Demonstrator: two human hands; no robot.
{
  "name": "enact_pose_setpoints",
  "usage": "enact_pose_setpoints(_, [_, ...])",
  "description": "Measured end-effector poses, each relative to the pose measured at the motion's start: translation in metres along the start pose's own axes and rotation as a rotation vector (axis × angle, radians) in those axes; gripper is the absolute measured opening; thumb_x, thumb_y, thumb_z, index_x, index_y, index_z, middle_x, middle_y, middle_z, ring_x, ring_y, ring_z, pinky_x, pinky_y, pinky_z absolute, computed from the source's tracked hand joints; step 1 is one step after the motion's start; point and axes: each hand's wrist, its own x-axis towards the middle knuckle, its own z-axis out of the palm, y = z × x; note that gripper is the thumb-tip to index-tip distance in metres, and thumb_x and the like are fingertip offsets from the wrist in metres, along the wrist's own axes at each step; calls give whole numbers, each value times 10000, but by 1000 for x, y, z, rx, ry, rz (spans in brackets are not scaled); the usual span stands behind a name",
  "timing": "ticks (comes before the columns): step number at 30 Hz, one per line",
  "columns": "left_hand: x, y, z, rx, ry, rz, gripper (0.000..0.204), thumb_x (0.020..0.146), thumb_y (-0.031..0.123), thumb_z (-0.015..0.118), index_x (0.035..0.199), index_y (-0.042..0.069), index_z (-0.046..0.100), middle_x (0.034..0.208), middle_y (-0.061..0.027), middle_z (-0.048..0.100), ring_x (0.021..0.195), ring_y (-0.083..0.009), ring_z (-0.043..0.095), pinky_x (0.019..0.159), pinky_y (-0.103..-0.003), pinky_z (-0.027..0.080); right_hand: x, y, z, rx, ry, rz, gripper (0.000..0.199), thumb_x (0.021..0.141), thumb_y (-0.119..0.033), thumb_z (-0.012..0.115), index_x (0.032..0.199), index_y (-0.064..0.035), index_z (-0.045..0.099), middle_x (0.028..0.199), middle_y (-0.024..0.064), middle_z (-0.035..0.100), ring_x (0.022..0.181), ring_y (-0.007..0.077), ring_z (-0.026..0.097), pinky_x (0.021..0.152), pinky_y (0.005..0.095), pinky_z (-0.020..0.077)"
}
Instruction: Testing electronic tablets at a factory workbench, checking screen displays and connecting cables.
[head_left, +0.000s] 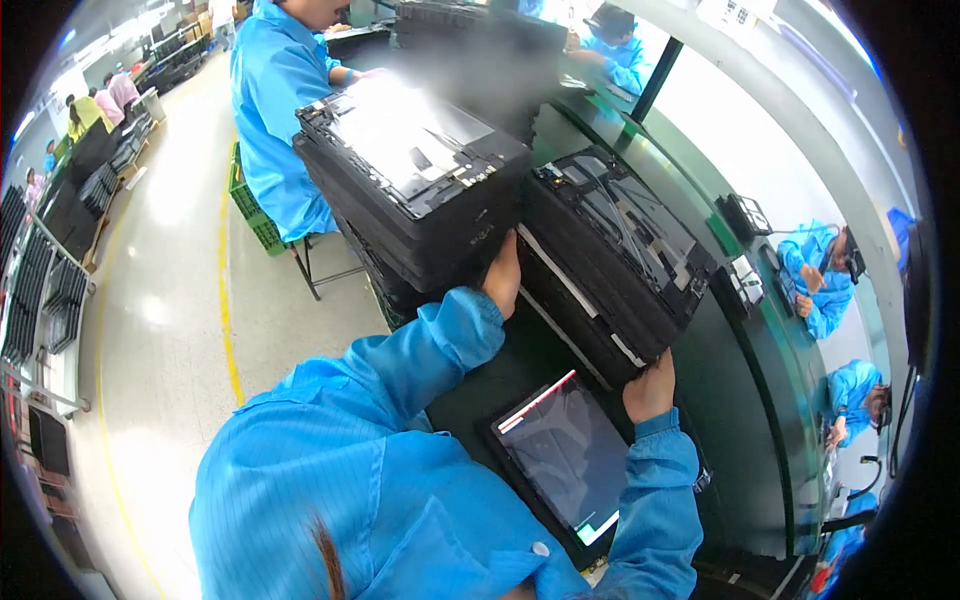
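Note:
A stack of black flat device frames (pixel 610 255) lies tilted on the dark green workbench (pixel 730 420) in front of me. My left hand (pixel 503 275) presses against its near left side, in the gap beside a second, taller stack of black frames (pixel 420 190). My right hand (pixel 650 388) grips the stack's near right corner from below. Both arms wear blue sleeves. A flat dark panel (pixel 565 455) with a red strip along one edge rests on the bench between my forearms.
A person in a blue coat (pixel 275 110) sits at the far left of the bench on a stool. More blue-coated workers (pixel 825 280) appear on the right side. Racks of dark panels (pixel 45 290) line the left aisle. A green crate (pixel 255 210) stands on the floor.

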Motion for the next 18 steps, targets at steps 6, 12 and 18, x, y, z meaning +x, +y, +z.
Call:
enact_pose_setpoints(6, [-95,45,-31,156,-383,60,595,932,379,363,1352,-23,236,1414,-162,242,1321,-229,201,1089,-305,121,3,14,23,54,83,-38,411,948,-331,339,1246,-70,449,1266,65,467,1131,246,462,1007,378,336])
enact_pose_setpoints(12, [-177,69,-71,806,-731,299,549,911,307,432,1306,-52,303,1345,-223,335,1247,-318,334,1048,-343,250,5,24,54,61,171,-91,423,939,-347,348,1249,-79,453,1271,69,468,1132,257,470,1008,396,338])
enact_pose_setpoints(18, [-184,84,-79,615,-954,298,327,882,179,482,1172,30,501,1276,-168,437,1213,-304,379,1020,-379,297,17,31,73,-38,169,-78,450,925,-380,372,1276,-103,426,1311,37,421,1204,230,391,1044,374,264])
